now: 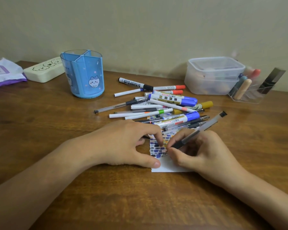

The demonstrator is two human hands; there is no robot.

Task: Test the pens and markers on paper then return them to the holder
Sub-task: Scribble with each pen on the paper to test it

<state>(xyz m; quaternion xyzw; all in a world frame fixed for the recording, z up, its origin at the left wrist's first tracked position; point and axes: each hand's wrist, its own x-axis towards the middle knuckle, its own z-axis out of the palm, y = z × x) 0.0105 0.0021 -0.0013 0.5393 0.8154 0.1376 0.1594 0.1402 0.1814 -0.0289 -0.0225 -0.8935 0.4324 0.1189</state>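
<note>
A small white paper strip [166, 166] covered in blue, black and yellow test marks lies on the wooden table. My right hand [201, 153] grips a clear black gel pen [204, 127], its tip touching the paper. My left hand [130, 143] presses on the paper's left edge with fingers and thumb; something dark and thin pokes out under the fingers. A loose pile of pens and markers [163, 103] lies just behind the paper. The blue divided pen holder [83, 75] stands upright at the back left and looks empty.
A cream case [43, 72] and a purple-white packet [5, 73] lie at the back left. At the back right stand a lidded clear plastic box [213, 75] and a clear organiser [249, 92] holding a few items. The wall runs close behind.
</note>
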